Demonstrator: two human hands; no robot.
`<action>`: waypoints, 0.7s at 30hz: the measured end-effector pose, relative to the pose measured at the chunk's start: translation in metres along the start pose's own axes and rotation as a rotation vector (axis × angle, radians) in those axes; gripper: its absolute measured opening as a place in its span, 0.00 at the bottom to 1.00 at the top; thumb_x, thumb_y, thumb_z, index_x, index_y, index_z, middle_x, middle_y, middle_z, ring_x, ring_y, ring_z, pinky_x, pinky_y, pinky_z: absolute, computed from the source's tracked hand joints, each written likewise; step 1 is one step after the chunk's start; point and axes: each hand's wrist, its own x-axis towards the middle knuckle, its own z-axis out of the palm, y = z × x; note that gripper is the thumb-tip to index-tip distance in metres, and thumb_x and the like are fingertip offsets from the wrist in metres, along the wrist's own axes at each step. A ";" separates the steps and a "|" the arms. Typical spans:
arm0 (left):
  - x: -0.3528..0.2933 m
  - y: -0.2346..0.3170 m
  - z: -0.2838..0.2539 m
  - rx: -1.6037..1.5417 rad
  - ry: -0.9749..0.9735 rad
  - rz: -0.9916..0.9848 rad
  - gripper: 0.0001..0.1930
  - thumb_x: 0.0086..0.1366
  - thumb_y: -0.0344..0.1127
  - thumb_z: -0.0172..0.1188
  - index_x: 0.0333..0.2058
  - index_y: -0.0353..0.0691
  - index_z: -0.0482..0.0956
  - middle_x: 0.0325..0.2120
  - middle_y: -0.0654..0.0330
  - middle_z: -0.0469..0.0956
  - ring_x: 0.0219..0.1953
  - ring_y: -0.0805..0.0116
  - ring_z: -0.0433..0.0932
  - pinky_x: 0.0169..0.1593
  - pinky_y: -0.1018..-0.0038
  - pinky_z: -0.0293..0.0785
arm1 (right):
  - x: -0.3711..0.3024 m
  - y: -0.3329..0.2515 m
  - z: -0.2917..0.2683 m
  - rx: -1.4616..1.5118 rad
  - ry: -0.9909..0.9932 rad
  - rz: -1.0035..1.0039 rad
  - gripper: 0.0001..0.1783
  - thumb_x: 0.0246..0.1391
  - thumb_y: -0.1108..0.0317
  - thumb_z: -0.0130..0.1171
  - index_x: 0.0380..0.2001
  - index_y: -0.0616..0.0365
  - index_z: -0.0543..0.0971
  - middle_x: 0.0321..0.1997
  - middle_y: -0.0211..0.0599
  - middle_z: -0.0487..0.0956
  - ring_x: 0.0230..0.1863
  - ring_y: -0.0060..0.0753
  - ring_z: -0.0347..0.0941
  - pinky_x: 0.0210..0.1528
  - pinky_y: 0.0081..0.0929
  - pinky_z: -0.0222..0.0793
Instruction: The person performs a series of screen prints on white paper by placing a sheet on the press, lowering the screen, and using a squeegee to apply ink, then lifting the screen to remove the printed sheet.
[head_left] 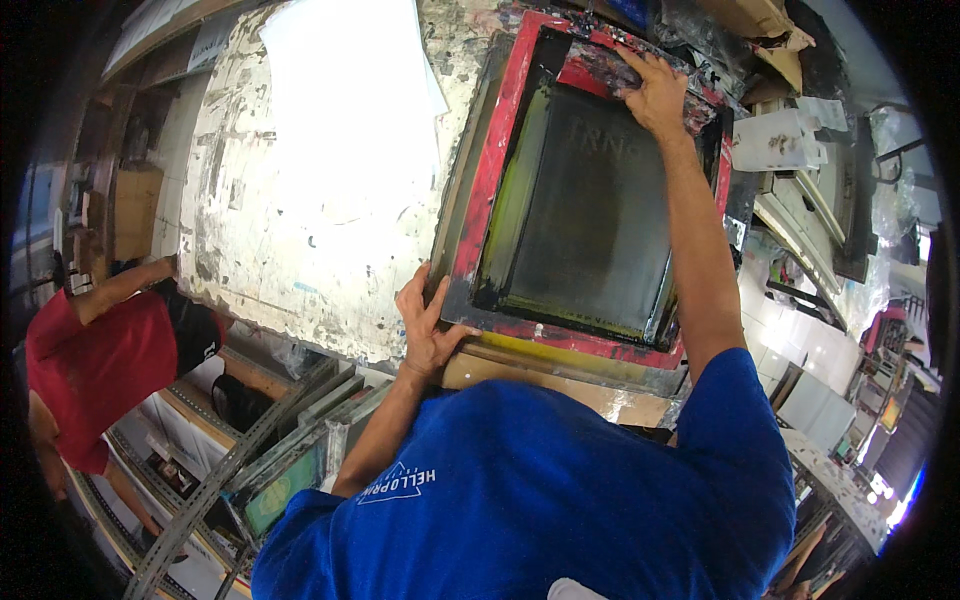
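Observation:
A screen-printing frame (pixel 495 150) with red, ink-smeared edges lies at a slant on the worktable, its dark mesh (pixel 590 220) bordered by yellow-green and black ink. At its near left corner is my left hand (pixel 425 325), fingers spread, with the thumb on the near edge. My right arm reaches over the right side of the mesh. My right hand (pixel 657 95) rests at the far end with its fingers stretched over an ink-smeared strip (pixel 600 65). Whatever lies under that palm is hidden. Bright white sheets (pixel 345 110) lie left of the frame.
The paint-spotted tabletop (pixel 240 230) extends left. A person in a red shirt (pixel 110 360) stands beyond its left edge. Below are framed screens (pixel 290 490) and a metal rack bar (pixel 230 480). Plastic and cardboard (pixel 770 30) clutter the far right.

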 end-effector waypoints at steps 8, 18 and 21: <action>-0.002 -0.003 0.002 -0.011 0.019 0.016 0.49 0.42 0.56 0.78 0.61 0.38 0.75 0.67 0.40 0.62 0.63 0.42 0.64 0.64 0.52 0.58 | 0.032 0.017 -0.003 0.164 0.062 -0.029 0.32 0.43 0.70 0.71 0.56 0.40 0.82 0.48 0.43 0.85 0.40 0.45 0.82 0.50 0.36 0.74; -0.009 0.001 0.002 -0.103 0.021 -0.050 0.50 0.40 0.52 0.79 0.62 0.34 0.73 0.53 0.47 0.72 0.55 0.49 0.66 0.63 0.55 0.55 | -0.013 0.041 -0.062 0.897 0.154 0.270 0.34 0.50 0.84 0.66 0.62 0.53 0.78 0.54 0.29 0.83 0.48 0.21 0.77 0.56 0.21 0.71; -0.008 -0.001 0.005 -0.142 0.071 -0.006 0.52 0.40 0.52 0.80 0.63 0.33 0.72 0.50 0.48 0.72 0.54 0.51 0.66 0.61 0.58 0.59 | -0.057 0.019 -0.087 0.989 0.124 0.367 0.37 0.45 0.81 0.69 0.62 0.53 0.77 0.56 0.34 0.83 0.53 0.26 0.79 0.58 0.28 0.72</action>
